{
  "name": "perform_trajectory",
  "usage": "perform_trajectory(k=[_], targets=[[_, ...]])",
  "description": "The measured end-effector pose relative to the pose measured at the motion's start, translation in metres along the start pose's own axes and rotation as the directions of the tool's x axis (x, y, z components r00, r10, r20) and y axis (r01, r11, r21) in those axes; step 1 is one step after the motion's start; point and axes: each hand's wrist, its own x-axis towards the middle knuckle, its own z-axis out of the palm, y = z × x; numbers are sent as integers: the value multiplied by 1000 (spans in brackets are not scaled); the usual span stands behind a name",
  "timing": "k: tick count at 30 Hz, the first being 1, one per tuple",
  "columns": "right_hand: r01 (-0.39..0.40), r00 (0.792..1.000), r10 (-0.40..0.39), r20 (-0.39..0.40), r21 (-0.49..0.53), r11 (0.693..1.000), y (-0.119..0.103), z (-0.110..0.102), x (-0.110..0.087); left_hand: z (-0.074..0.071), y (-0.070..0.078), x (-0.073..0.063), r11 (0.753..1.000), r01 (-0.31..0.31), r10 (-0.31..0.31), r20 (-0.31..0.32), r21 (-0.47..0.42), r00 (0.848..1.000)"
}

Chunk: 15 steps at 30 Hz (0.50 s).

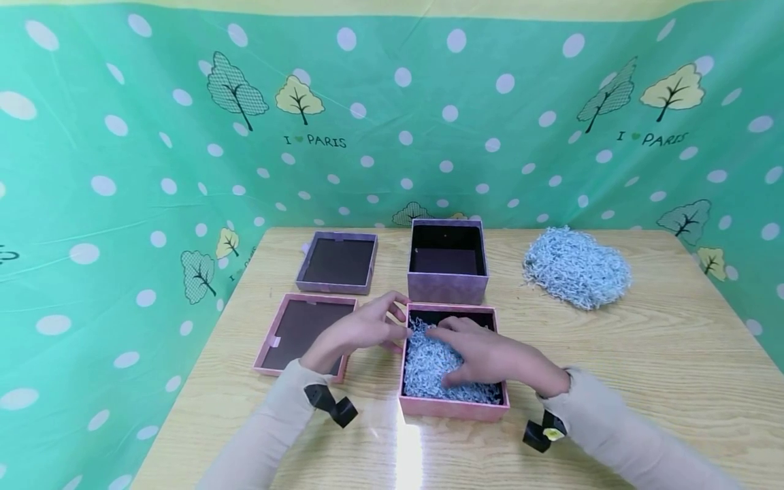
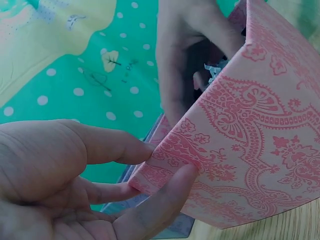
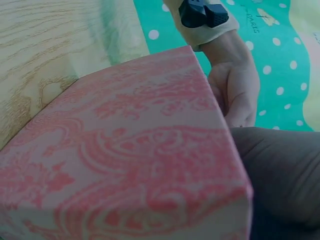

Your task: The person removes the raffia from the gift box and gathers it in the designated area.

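In the head view my left hand is at the left rear corner of a pink box. The left wrist view shows the thumb and fingertips of that hand touching the box's patterned wall and rim. Pale blue shredded paper fills much of the box, and the dark lining shows at the back. My right hand rests spread over the paper, thumb apart from the fingers. The box wall hides its fingertips in the right wrist view.
Behind the pink box stands a purple box. To the left lie a purple lid and a pink lid, insides up. A heap of blue shredded paper sits at the right rear of the wooden table.
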Motion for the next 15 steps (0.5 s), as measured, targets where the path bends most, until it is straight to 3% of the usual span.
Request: perform_trajectory(k=[9, 15], targets=[[-64, 992, 71, 103, -69, 996, -6, 8, 9, -1, -1, 2, 1000, 9, -9, 6, 1, 1000], [-92, 990, 106, 96, -145, 985, -7, 14, 15, -2, 0, 2, 1000, 12, -12, 10, -3, 1000]])
